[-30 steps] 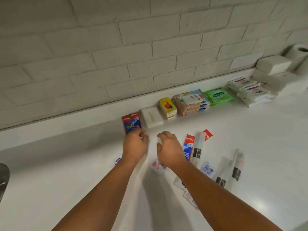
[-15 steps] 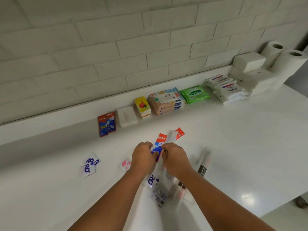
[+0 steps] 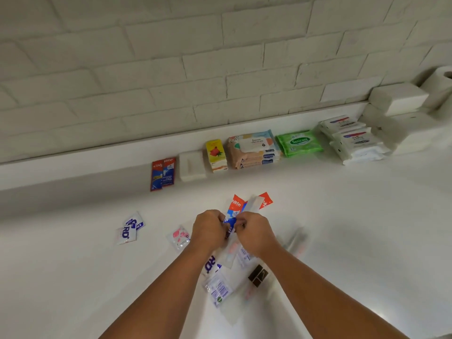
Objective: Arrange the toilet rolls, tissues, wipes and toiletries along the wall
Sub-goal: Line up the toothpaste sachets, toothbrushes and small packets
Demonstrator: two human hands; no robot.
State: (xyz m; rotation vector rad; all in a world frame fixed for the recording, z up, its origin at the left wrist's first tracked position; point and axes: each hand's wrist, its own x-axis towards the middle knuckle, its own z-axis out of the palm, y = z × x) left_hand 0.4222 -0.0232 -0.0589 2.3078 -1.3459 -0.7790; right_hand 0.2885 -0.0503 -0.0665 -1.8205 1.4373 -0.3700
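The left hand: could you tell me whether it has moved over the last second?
Yes. The left hand has drawn away from the Colgate sachets by the wall, rightward and toward the person, to a loose sachet.

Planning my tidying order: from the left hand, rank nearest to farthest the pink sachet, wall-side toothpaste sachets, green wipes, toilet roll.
Head view, from the left hand:
1. Pink sachet, just to its left.
2. Toothpaste sachets, at the wall, ahead-left.
3. Green wipes, at the wall, ahead-right.
4. Toilet roll, far right.

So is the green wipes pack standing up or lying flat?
Lying flat. The green wipes pack shows its whole label face up on the counter.
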